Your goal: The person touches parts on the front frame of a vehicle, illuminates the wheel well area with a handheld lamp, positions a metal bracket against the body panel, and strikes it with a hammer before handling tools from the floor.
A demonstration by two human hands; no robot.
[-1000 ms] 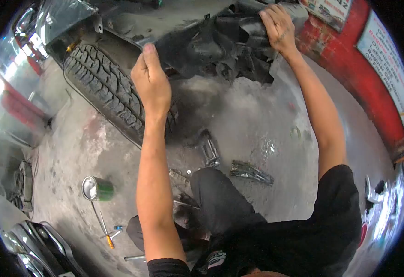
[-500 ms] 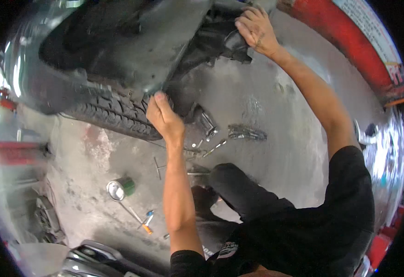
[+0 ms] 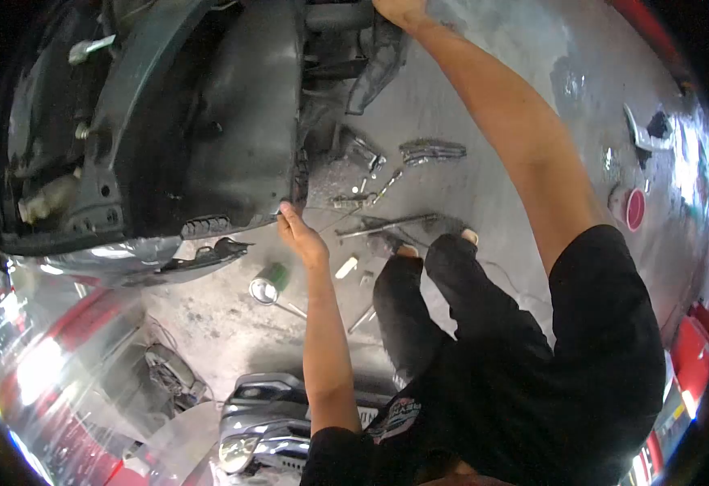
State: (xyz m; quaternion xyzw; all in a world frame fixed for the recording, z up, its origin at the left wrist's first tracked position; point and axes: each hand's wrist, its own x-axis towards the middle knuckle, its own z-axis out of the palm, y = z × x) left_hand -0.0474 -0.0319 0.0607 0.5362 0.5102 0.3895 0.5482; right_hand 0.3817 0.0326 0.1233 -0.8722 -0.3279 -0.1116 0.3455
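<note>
One broad dark panel (image 3: pixel 241 121), curved and dusty, fills the upper middle of the view, set against the open vehicle bodywork (image 3: pixel 127 97). The left hand (image 3: pixel 302 239) holds the panel's lower corner in a narrow grip, thumb on the edge. The right hand (image 3: pixel 401 10) reaches toward dark parts (image 3: pixel 338 18) beside the panel; its fingers are cut off by the top of the view, so I cannot tell whether they grip anything. Work here looks partway along: the panel sits in place against the bodywork, but whether any fastener secures it cannot be made out. Just below it a dark strip (image 3: pixel 217 255) juts out, its attachment unclear. A long metal bar (image 3: pixel 387 225), a green can (image 3: pixel 273 274) and a black slotted part (image 3: pixel 434 151) lie on the floor (image 3: pixel 484 190), out of the hands. Farther out, toward the bottom, a grey bumper-like piece (image 3: pixel 265 389) lies apart from the bodywork, which I judge to be unmounted.
</note>
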